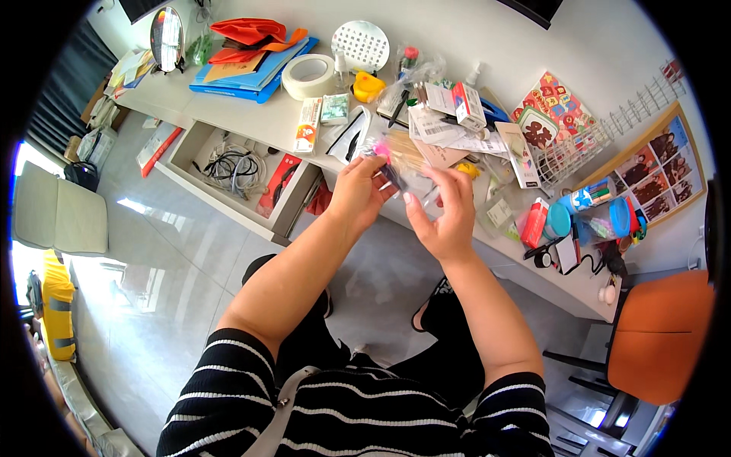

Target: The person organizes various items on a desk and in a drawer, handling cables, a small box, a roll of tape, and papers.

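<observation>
Over the desk's front edge, my left hand [359, 192] pinches a small clear plastic packet [390, 174] with something pink and something dark in or against it. Its exact contents are too blurred to name. Just to the right, my right hand [445, 217] is held with thumb and fingers apart, close to the packet's right side; whether its fingertips touch the plastic I cannot tell. Behind both hands lies a bundle of thin pale wooden sticks [405, 146]. A white pouch with a black line [349, 135] rests left of the sticks.
Below the desktop, an open drawer [263, 222] holds coiled cables [232, 171]. On the desk are a tape roll [308, 75], a yellow duck [368, 87], blue folders [255, 75], small boxes [467, 105] and a wire rack [575, 156]. An orange chair [659, 335] stands at right.
</observation>
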A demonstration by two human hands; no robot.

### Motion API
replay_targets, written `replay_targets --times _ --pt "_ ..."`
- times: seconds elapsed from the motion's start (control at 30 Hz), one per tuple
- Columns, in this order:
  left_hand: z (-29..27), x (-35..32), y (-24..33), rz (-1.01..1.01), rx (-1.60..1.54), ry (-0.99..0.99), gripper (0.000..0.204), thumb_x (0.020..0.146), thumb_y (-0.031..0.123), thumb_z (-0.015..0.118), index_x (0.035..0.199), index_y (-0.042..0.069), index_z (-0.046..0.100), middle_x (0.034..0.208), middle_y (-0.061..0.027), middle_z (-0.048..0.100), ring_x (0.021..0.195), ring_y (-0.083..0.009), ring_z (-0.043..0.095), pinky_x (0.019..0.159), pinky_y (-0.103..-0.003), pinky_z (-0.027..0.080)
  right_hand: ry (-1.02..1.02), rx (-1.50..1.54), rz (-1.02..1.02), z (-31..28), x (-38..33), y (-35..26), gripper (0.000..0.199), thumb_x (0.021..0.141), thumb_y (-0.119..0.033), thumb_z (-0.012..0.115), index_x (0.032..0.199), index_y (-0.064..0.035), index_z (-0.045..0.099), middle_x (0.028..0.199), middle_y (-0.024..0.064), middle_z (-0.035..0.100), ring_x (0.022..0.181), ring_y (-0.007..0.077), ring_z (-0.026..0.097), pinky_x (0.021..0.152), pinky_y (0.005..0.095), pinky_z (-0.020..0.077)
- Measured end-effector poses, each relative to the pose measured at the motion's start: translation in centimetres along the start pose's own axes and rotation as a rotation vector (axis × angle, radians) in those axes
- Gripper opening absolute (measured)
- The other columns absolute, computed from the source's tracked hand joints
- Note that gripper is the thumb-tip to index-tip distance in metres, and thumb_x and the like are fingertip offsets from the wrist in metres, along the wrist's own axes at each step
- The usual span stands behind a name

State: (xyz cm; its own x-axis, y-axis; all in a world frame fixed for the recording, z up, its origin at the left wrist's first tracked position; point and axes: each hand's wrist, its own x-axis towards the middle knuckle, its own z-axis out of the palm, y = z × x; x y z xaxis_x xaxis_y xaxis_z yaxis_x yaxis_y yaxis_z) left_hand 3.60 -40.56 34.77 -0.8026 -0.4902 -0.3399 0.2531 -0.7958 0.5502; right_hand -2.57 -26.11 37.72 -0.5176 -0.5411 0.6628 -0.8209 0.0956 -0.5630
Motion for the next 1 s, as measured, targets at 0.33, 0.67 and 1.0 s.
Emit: replay_targets --times 0.33,0.67,1.0 --pt "0.4 -0.3 -0.7 0.044 -0.111 0.023 0.013 0.092 0.013 0.053 0.102 0.006 0.050 0.096 -0.0087 0.062 0.084 -0.0205 0.061 0.074 -0.036 0.050 -0.310 0.630 0.768 2.8 3.7 2.5 0.024 0.079 -0.021 0.068 0.091 0.0001 0.065 0.073 0.0037 0.064 0.065 0.0085 0.058 0.060 0.0233 0.0465" --pt "-0.1 0.5 1.0 0.162 -0.150 0.222 0.015 0.083 0.003 0.054 0.096 0.004 0.047 0.083 -0.0108 0.058 0.071 -0.0235 0.058 0.057 -0.034 0.044 -0.537 -0.643 0.255 12.3 11.9 6.8 0.024 0.079 -0.018 0.060 0.096 -0.0019 0.057 0.087 0.0183 0.066 0.082 0.0328 0.066 0.069 0.0423 0.0523" --pt "1.2 0.4 1.4 0.008 -0.152 -0.037 0.021 0.087 0.024 0.063 0.095 0.007 0.052 0.080 -0.0057 0.059 0.073 -0.0159 0.059 0.061 -0.031 0.046 -0.255 -0.510 -0.024 4.6 8.0 1.2 0.008 0.077 -0.014 0.059 0.079 -0.0064 0.058 0.075 0.0093 0.061 0.064 0.0307 0.062 0.056 0.0412 0.0494"
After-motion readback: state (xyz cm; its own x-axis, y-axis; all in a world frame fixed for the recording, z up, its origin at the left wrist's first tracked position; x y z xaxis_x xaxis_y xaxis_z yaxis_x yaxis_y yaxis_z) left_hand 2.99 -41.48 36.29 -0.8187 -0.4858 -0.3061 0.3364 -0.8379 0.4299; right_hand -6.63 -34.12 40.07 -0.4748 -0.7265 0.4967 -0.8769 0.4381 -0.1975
